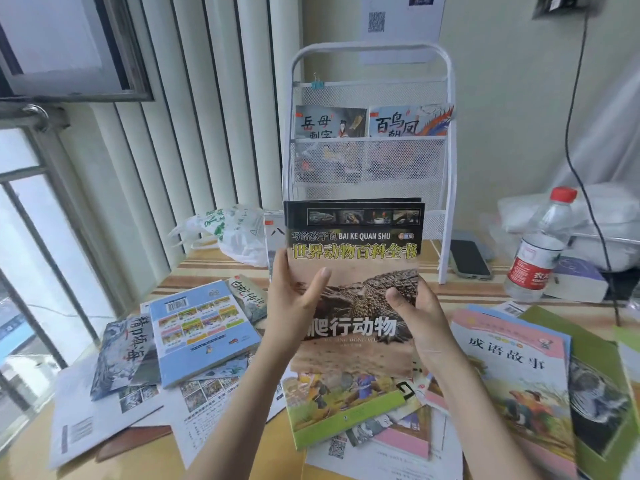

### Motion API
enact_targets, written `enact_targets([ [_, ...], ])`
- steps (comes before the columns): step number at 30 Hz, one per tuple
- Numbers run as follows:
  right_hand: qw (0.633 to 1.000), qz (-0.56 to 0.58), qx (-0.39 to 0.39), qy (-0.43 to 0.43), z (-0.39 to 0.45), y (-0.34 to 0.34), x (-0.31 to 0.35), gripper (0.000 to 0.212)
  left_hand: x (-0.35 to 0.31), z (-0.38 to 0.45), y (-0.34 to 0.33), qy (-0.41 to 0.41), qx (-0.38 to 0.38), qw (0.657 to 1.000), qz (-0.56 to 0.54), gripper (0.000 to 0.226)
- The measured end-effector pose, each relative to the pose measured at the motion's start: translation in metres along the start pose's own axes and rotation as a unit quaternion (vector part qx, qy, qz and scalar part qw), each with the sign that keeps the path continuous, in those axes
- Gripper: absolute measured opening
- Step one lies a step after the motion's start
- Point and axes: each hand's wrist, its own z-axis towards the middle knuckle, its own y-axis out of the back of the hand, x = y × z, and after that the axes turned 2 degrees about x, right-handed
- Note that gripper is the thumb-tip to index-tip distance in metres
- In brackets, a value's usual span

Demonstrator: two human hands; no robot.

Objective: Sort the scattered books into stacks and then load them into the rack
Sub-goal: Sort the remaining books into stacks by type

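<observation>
I hold a reptile encyclopedia book (356,251), black on top with a crocodile photo, upright above the table in front of the white mesh rack (446,188). My left hand (294,303) grips its left edge, thumb across the cover. My right hand (419,313) grips its lower right part. More thin books seem to sit behind it in the same grip. Two picture books (374,123) stand in the rack's upper pocket. Scattered books cover the table: a blue one (204,327) at left, a pink one (512,372) at right, a green-edged one (343,403) below my hands.
A water bottle (540,251) and a phone (469,259) stand right of the rack. A white plastic bag (235,233) lies left of it. A window and radiator pipes run along the left side. A black cable hangs at the right wall.
</observation>
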Motion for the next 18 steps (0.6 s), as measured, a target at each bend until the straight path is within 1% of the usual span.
enact_targets([
  [1,1.0,0.0,-0.002,-0.006,0.002,0.0,-0.003,0.14,0.008,-0.005,-0.002,0.005,0.005,1.0,0.027,0.023],
  [3,1.0,-0.006,0.0,-0.016,0.005,0.002,-0.009,0.111,0.028,-0.017,-0.004,0.026,0.016,0.996,0.087,0.022],
  [4,1.0,-0.013,0.004,-0.024,0.007,0.005,-0.013,0.1,0.036,-0.023,-0.006,0.044,0.018,0.994,0.099,0.023],
  [6,0.999,-0.041,0.012,-0.018,0.011,0.009,-0.018,0.084,0.044,-0.028,-0.013,0.073,0.007,0.992,0.102,0.024],
  [8,0.997,-0.076,0.004,-0.008,0.021,0.014,-0.016,0.078,0.04,-0.016,-0.025,0.061,-0.005,0.991,0.119,0.025],
  [10,0.993,-0.107,-0.041,0.017,0.042,0.024,-0.007,0.075,0.034,0.009,-0.043,0.022,0.003,0.989,0.147,0.025],
  [11,0.99,-0.12,-0.072,0.035,0.056,0.033,-0.002,0.073,0.032,0.025,-0.054,0.012,0.015,0.986,0.164,0.028],
  [13,0.978,-0.151,-0.129,0.069,0.088,0.053,0.005,0.067,0.031,0.057,-0.08,0.013,0.05,0.98,0.191,0.043],
  [14,0.971,-0.165,-0.152,0.08,0.103,0.065,0.006,0.065,0.033,0.071,-0.095,0.018,0.07,0.979,0.19,0.044],
  [16,0.963,-0.183,-0.179,0.08,0.131,0.087,0.001,0.063,0.042,0.089,-0.125,0.029,0.096,0.98,0.174,0.04],
  [18,0.96,-0.193,-0.192,0.064,0.15,0.103,-0.013,0.063,0.06,0.096,-0.152,0.04,0.113,0.982,0.148,0.029],
])
